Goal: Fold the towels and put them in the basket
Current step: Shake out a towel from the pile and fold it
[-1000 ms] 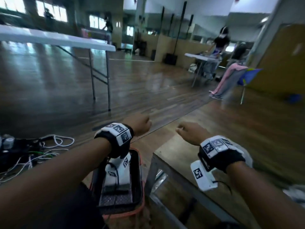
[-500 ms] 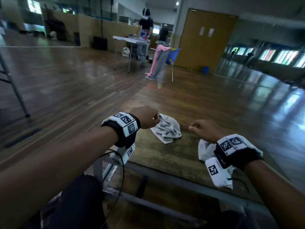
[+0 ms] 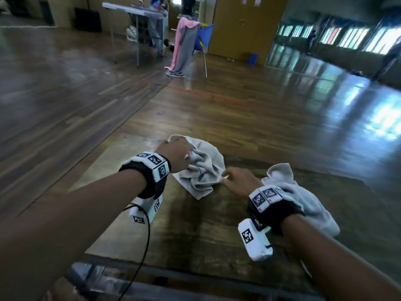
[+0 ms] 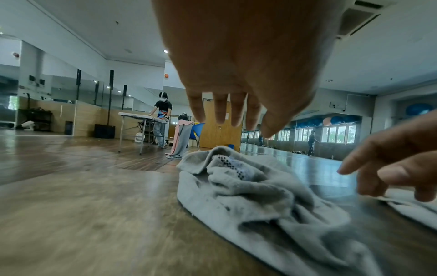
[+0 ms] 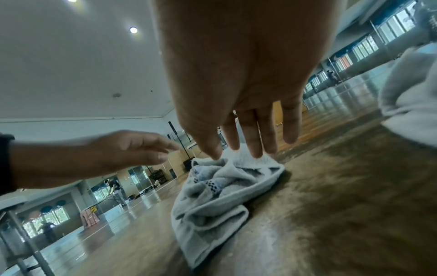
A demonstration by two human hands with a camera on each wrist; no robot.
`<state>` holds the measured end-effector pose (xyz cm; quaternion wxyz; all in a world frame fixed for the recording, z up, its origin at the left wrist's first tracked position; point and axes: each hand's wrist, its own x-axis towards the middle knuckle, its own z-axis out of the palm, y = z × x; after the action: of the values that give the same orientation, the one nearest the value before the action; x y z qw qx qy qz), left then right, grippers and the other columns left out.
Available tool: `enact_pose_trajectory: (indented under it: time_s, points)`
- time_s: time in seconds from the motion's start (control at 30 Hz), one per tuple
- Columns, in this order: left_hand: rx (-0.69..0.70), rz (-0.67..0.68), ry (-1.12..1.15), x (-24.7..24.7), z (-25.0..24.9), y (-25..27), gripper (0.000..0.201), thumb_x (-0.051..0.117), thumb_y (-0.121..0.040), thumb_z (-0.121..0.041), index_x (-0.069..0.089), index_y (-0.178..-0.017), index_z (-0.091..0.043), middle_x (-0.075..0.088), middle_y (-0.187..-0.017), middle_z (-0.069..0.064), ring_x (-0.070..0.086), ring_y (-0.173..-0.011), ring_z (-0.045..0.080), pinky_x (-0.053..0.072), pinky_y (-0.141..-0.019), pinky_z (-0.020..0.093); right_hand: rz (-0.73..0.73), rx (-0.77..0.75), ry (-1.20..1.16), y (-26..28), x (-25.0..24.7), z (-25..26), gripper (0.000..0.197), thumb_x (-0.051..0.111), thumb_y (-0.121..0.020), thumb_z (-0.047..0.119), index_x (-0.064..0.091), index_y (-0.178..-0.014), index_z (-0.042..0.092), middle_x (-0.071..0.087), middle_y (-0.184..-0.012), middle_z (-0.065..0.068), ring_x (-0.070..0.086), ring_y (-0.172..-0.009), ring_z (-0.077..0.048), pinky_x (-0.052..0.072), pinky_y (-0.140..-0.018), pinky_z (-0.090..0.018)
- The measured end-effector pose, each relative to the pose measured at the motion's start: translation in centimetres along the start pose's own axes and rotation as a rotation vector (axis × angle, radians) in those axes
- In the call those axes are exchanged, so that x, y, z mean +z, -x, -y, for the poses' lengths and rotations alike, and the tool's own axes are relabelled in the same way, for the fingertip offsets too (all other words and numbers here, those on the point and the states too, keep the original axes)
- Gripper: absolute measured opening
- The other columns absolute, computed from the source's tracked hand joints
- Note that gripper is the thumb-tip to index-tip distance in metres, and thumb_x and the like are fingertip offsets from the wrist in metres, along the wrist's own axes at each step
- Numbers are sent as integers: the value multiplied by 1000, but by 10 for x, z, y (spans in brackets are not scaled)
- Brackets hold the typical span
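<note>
A crumpled grey towel (image 3: pixel 204 170) with a dark checked band lies on the wooden table (image 3: pixel 195 235). My left hand (image 3: pixel 178 152) hovers over its far left part; in the left wrist view the hand (image 4: pixel 231 119) has straight fingers just above the cloth (image 4: pixel 248 196). My right hand (image 3: pixel 234 179) is at the towel's right edge; in the right wrist view its straight fingertips (image 5: pixel 257 153) touch the cloth (image 5: pixel 212 201). A second pale towel (image 3: pixel 303 203) lies bunched to the right, partly under my right wrist. No basket is in view.
The table's front edge with its metal frame (image 3: pixel 108 279) is near my body. A cable (image 3: pixel 145 235) hangs from my left wrist. Farther off on the shiny wood floor stand a chair draped in pink and grey cloth (image 3: pixel 184 46) and a folding table (image 3: pixel 134 9).
The head view has swung right, from the basket side of the table to the towels. Both hands have gone from fists to straight fingers and moved onto the grey towel.
</note>
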<state>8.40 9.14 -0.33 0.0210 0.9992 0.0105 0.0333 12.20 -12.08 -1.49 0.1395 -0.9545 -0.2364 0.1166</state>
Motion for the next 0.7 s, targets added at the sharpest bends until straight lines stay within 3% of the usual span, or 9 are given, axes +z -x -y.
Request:
enact_pose_trajectory:
  time_s: [0.07, 0.17, 0.2, 0.27, 0.33, 0.47, 0.6, 0.7]
  points:
    - [-19, 7, -12, 15, 10, -29, 44, 39, -93, -31, 38, -136, -22, 35, -147, 2, 33, -132, 24, 30, -103, 44, -22, 1, -24, -32, 11, -4, 41, 52, -89, 36, 53, -124, 15, 58, -127, -10, 55, -115, -29, 45, -96, -42]
    - [-53, 42, -37, 32, 19, -60, 52, 37, -94, -32, 24, -144, -28, 23, -154, -1, 22, -139, 23, 25, -106, 46, -35, -5, -27, -65, 25, -8, 41, 54, -88, 36, 56, -120, 10, 59, -121, -13, 56, -111, -31, 48, -93, -43]
    - [-56, 56, -63, 37, 20, -65, 47, 36, -94, -32, 30, -140, -30, 25, -152, 0, 23, -138, 24, 26, -105, 47, -44, -13, -28, -70, 30, -6, 36, 55, -87, 34, 60, -114, 10, 61, -116, -13, 57, -107, -31, 49, -90, -43]
    - [-52, 70, -149, 42, 19, -67, 27, 36, -93, -31, 50, -116, -31, 39, -141, 2, 32, -130, 24, 30, -99, 46, -80, -43, -36, -73, 37, -3, 24, 55, -87, 25, 66, -101, 8, 64, -109, -13, 59, -102, -32, 50, -86, -41]
    - [-50, 54, -212, 41, 18, -63, 13, 40, -91, -28, 52, -92, -30, 47, -128, 0, 39, -121, 23, 33, -95, 42, -124, -76, -77, -66, 38, 1, 17, 54, -87, 20, 66, -94, 10, 64, -106, -12, 59, -100, -30, 50, -85, -41]
    - [0, -19, -144, 13, 18, -37, 13, 39, -91, -23, 52, -89, -23, 53, -115, -1, 46, -112, 20, 31, -93, 38, -165, -80, -201, -33, 11, 7, 7, 53, -83, 21, 53, -80, 14, 64, -88, -11, 60, -84, -31, 50, -78, -40]
    - [53, -70, -110, -56, 9, -4, 8, 48, -87, -22, 55, -91, -20, 62, -104, 0, 55, -98, 23, 33, -92, 37, -267, -134, -233, 10, -60, 19, 6, 54, -82, 15, 50, -86, 18, 61, -82, -7, 60, -80, -29, 48, -75, -39]
    - [104, -168, -74, -118, -5, 20, 9, 54, -83, -21, 57, -90, -16, 65, -100, 7, 59, -93, 30, 43, -81, 33, -384, -199, -239, 45, -123, 37, 9, 52, -82, 10, 50, -87, 17, 58, -78, -2, 55, -75, -23, 42, -68, -33]
